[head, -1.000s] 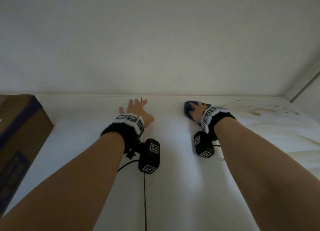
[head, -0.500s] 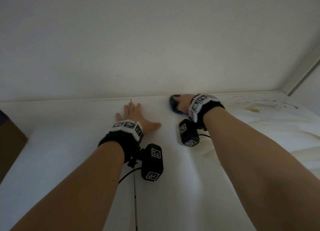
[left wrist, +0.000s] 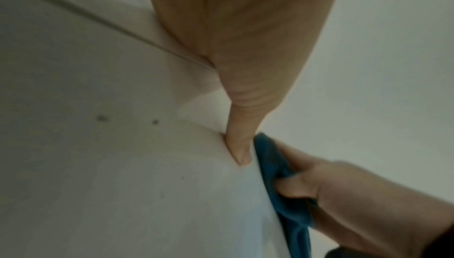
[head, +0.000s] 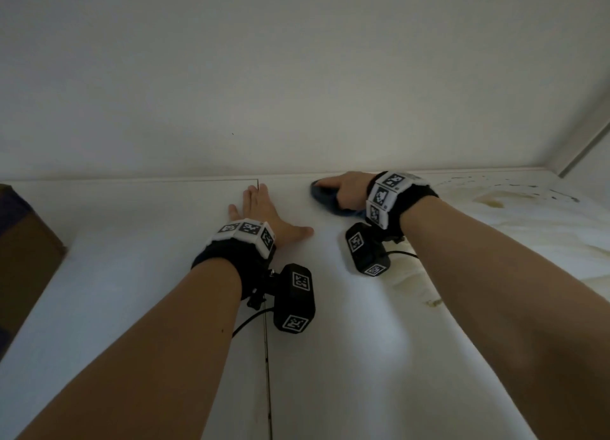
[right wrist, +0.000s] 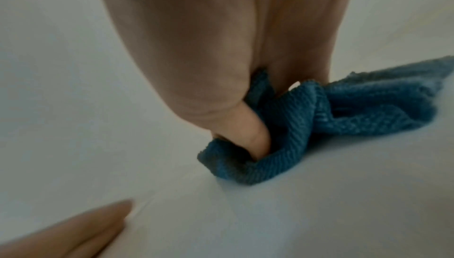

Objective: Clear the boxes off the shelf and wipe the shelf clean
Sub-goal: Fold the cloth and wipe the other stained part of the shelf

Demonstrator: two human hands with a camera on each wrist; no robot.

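A: Two hands up on the shelf (head: 330, 357), one box (head: 23, 258) at the far left edge. Shelf is white, seam down the middle, stained patch (head: 495, 201) to the right.

B: Box position vs hands?

A: Well apart from both, left of the left hand (head: 264, 215), so that hand is nearer. Only part of it is in frame, can't tell its long axis.

B: Left hand?

A: Flat on the shelf, fingers straight and together, thumb out sideways, holding nothing. Looks like bracing.

B: Right?

A: Right hand (head: 346, 190) is by the back wall, fingers curled into a bunched blue cloth (right wrist: 307, 126), thumb tucked into a fold, cloth pressed on the shelf. Cloth trails toward the stain side.

B: Next?

A: My guess: wiping is under way; the stains lie right of the cloth, so sweep that way.
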